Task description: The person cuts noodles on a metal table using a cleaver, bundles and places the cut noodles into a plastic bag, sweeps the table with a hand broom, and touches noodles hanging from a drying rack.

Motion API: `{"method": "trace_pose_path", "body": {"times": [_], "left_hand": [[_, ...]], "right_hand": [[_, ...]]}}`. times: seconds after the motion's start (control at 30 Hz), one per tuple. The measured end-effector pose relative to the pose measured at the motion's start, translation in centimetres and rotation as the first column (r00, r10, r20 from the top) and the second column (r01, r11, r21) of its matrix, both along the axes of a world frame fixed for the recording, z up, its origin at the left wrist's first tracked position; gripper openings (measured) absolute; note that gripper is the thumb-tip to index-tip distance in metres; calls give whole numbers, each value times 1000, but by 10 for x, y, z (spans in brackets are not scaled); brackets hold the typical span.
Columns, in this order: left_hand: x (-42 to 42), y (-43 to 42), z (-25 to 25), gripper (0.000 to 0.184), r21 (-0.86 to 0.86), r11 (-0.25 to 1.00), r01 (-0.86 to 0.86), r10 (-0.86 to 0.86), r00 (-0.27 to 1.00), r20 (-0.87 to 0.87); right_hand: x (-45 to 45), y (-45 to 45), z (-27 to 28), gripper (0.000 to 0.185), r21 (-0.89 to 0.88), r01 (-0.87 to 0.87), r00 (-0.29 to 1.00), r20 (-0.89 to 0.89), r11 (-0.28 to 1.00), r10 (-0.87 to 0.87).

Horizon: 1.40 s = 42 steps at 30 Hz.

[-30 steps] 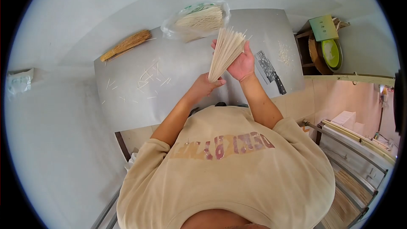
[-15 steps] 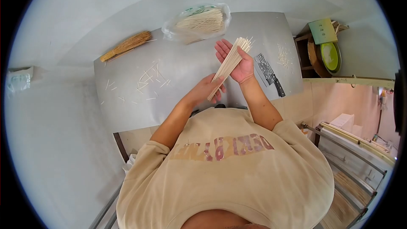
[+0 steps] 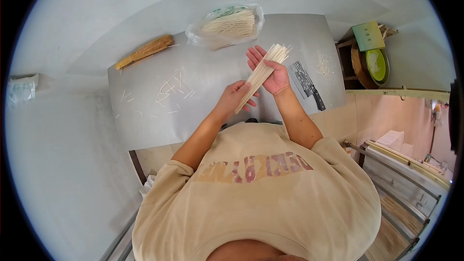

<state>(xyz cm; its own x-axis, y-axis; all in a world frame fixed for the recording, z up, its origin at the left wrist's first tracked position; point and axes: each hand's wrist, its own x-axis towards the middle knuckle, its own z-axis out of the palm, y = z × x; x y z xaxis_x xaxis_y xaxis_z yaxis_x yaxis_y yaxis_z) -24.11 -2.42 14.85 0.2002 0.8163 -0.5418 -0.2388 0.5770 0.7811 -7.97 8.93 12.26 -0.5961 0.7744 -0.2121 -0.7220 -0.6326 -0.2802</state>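
The bundle of thin pale strands (image 3: 261, 75), dry noodles by the look of it, is held up over the metal desk (image 3: 203, 63) in front of the person's chest, slanting from low on the left to high on the right; I would judge it light, each strand stiff yet brittle, and the short loose pieces (image 3: 173, 112) lying on the desk make me think they snap easily; being dry, it probably grips the skin well enough, though single strands could slide out lengthwise if held slackly; the safest hold seems a broad one around the middle, with a palm beneath, rather than a hard squeeze at the uneven upper tips.

As for the hands, the left hand (image 3: 234, 95) is closed around the lower part, thumb side on top and fingertips showing past the far edge; the right hand (image 3: 278, 78) lies palm up under the upper part, its thumb folded across the strands to pin them to the palm, its fingers stretched straight beyond; both forearms reach forward and converge, the left angled inward at the wrist, the right rising steeply beside the cleaver (image 3: 302, 77).
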Motion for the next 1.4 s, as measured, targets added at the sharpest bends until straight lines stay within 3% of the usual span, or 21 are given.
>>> {"method": "trace_pose_path", "body": {"times": [0.17, 0.27, 0.47, 0.53, 0.63, 0.83, 1.4], "left_hand": [[2, -1, 2, 42, -22, 999, -37, 38, 999, 39], [5, -4, -1, 41, 57, 998, -36, 36, 999, -5], [9, -4, 4, 40, 170, 984, -57, 89, 978, -189], [8, -4, 0, 40, 290, 957, -19, 109, 949, -296], [10, -5, -3, 39, 299, 953, -53, 151, 937, -315], [11, -7, 3, 40, 307, 950, -55, 160, 931, -329], [10, -9, -6, 38, 237, 968, -83, 147, 953, -264]], "right_hand": [[-1, 2, 0, 68, -8, -10, 999, -30, 1000, 10], [-1, 1, 2, 69, -22, -2, 1000, -30, 1000, 1], [-2, 2, 1, 66, 23, -21, 1000, 18, 1000, 21], [0, 2, 0, 59, -6, -53, 994, 93, 999, 53], [3, 4, -15, 48, -1, -72, 973, 221, 997, 70], [1, 1, -16, 38, 28, 7, 949, 316, 1000, -16], [-1, -1, -15, 40, 6, 6, 962, 272, 1000, -8]]}}
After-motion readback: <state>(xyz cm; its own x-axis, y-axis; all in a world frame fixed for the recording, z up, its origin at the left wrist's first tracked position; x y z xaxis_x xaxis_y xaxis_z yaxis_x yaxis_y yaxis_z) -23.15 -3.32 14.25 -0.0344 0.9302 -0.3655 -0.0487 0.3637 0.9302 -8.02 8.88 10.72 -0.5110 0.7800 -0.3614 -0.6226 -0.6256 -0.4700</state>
